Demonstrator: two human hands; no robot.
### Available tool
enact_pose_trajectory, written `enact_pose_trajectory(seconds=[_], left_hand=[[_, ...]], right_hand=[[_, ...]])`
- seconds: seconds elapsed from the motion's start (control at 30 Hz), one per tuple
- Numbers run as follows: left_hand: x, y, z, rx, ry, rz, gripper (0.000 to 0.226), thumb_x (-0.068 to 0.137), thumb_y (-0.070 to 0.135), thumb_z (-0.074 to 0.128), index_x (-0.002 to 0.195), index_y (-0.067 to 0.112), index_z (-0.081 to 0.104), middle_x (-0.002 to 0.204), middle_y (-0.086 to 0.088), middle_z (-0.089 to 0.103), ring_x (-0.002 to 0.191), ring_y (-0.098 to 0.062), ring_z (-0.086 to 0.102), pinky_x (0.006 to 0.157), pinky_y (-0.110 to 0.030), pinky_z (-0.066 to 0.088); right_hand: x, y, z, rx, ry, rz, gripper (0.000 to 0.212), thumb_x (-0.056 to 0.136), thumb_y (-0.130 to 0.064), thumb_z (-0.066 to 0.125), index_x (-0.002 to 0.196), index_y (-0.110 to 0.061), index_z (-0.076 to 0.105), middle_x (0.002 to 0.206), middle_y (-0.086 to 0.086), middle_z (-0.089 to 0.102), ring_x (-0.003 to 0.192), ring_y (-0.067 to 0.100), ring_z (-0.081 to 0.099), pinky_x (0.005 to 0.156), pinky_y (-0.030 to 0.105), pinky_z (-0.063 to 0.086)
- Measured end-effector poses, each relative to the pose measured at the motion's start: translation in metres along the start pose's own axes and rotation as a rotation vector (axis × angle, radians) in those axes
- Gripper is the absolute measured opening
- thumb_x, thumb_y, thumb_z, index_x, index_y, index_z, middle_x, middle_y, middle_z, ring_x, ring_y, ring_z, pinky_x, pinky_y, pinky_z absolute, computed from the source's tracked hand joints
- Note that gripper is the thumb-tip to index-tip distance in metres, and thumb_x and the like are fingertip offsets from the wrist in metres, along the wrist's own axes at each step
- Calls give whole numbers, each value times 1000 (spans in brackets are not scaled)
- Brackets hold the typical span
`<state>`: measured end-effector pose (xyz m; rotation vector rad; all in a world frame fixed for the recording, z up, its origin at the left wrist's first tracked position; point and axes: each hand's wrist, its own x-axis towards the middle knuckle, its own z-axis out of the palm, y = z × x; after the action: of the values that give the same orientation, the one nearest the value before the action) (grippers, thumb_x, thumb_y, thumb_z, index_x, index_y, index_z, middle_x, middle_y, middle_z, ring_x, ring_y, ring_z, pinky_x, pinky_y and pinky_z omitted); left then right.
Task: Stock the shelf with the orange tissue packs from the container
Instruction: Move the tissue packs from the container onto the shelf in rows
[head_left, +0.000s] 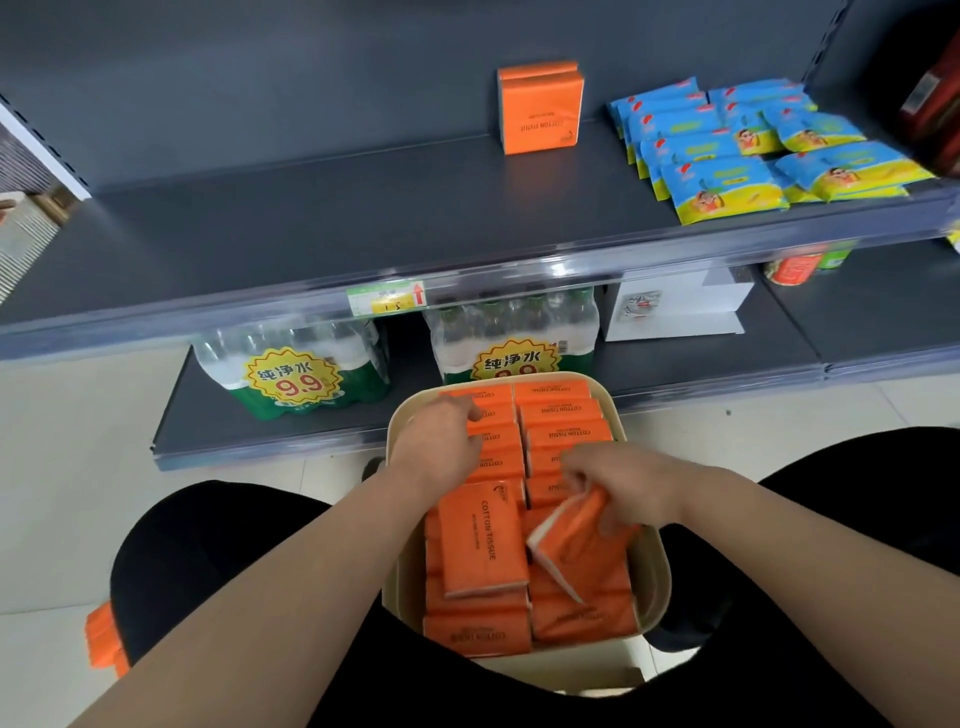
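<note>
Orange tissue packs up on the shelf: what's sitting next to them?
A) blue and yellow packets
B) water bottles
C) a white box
A: blue and yellow packets lie on the same shelf beside the standing orange tissue packs; the water bottles and white box sit one shelf lower.

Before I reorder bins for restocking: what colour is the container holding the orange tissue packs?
Cream-beige, plain with no pattern: the container shows best in the head view.

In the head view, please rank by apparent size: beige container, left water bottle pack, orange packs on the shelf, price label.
1. beige container, though it is nearest the camera
2. left water bottle pack
3. orange packs on the shelf
4. price label
</note>
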<state>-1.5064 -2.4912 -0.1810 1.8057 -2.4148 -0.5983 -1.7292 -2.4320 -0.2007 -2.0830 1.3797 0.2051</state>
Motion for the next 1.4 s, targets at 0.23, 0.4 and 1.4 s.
enact_pose_trajectory(seconds=[0.23,0.4,1.4], left_hand=[[-6,-10,14,35,-120,-156,25,89,18,57,114,21,57,104,3,61,85,-11,54,74,-30,51],[-6,-6,14,25,-105,-174,32,89,19,57,121,21,54,112,2,61,96,-15,58,79,-34,53],[-9,-11,9,205,-388,-237,17,92,38,50,95,22,55,93,1,61,83,-18,57,78,-33,50]], right_hand=[[-2,4,-3,-51,246,24,41,81,-25,67,120,-34,57,117,-5,48,109,15,46,93,31,42],[7,-3,1,-50,460,191,67,84,-21,65,142,-31,34,140,-4,41,129,21,36,106,39,34],[74,-21,22,756,660,821,83,63,-38,76,132,-15,36,115,8,62,104,30,61,89,45,52]])
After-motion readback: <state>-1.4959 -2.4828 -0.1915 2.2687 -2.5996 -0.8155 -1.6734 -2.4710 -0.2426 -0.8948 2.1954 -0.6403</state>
